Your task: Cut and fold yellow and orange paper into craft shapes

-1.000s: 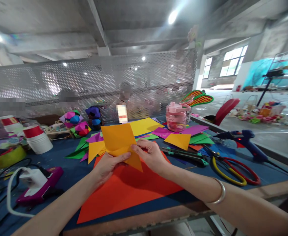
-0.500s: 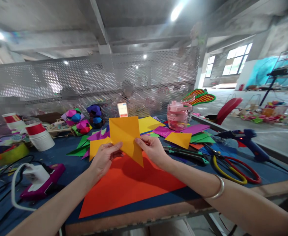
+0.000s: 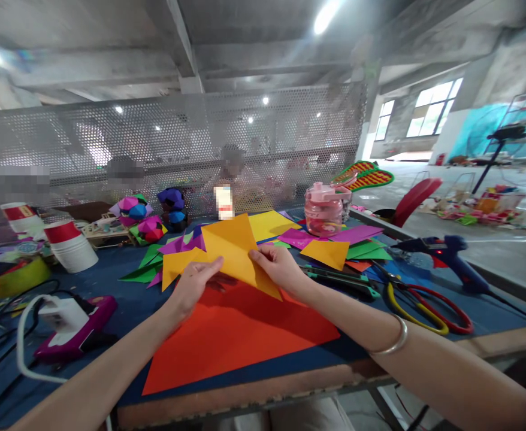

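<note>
Both hands hold one yellow-orange sheet of paper [image 3: 233, 242], tilted above the table. My left hand [image 3: 194, 286] pinches its lower left edge, thumb on top and fingers underneath. On the right side, my right hand [image 3: 277, 268] grips it between thumb and bent fingers; a pointed corner hangs down beside that hand. Beneath both hands a large red-orange sheet [image 3: 240, 341] lies flat near the table's front edge. Another yellow-orange piece [image 3: 175, 263] lies just behind my left hand.
Scissors [image 3: 418, 305], a box cutter [image 3: 341, 280] and a blue glue gun [image 3: 452, 257] lie at right. A pink jug [image 3: 323, 209] stands behind coloured paper scraps. At left are a purple power strip [image 3: 76, 332], stacked paper cups [image 3: 70, 246] and folded paper balls [image 3: 150, 229].
The held yellow-orange sheet has tilted flatter, and its lower corner has swung to the right. Both hands keep their grip on it.
</note>
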Motion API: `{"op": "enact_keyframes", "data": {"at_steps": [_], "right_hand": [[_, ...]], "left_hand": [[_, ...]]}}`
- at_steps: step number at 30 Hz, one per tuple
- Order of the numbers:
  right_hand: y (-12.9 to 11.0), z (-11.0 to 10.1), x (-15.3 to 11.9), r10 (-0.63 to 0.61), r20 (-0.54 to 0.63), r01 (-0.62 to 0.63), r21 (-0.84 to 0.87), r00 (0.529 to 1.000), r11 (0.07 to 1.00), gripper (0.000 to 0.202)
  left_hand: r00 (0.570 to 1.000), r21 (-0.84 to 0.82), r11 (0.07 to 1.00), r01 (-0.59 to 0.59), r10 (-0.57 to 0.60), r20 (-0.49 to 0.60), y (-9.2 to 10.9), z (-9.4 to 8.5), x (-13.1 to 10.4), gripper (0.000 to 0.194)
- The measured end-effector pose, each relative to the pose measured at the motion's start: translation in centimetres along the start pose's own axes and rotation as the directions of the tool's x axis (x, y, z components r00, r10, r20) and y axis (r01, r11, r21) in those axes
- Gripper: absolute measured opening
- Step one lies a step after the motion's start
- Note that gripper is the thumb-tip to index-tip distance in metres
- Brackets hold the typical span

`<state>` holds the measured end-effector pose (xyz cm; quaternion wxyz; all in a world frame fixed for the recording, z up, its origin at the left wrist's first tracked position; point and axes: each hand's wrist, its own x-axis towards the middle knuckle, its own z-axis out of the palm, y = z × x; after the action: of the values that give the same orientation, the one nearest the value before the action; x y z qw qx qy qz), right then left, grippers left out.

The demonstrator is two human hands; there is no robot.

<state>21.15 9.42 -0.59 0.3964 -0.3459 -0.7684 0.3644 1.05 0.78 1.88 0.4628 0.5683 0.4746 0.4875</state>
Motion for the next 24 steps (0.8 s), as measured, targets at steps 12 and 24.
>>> {"op": "enact_keyframes", "data": {"at_steps": [12,24], "right_hand": [[-0.7,0.1,-1.4,-0.058,0.509,0.247,-0.310,0.859,0.918,0.018],[0.6,1.3,-1.9,-0.212,0.445,0.408,-0.410,0.870,0.816,0.020]], "left_hand": [[0.797,0.234,0.950,-0.208,0.026,0.603,3.1,-1.2,-2.8,0.056],[0.747,0.502,0.574,-0.647,0.342,0.571,-2.8,1.6,-1.9,0.016]]}}
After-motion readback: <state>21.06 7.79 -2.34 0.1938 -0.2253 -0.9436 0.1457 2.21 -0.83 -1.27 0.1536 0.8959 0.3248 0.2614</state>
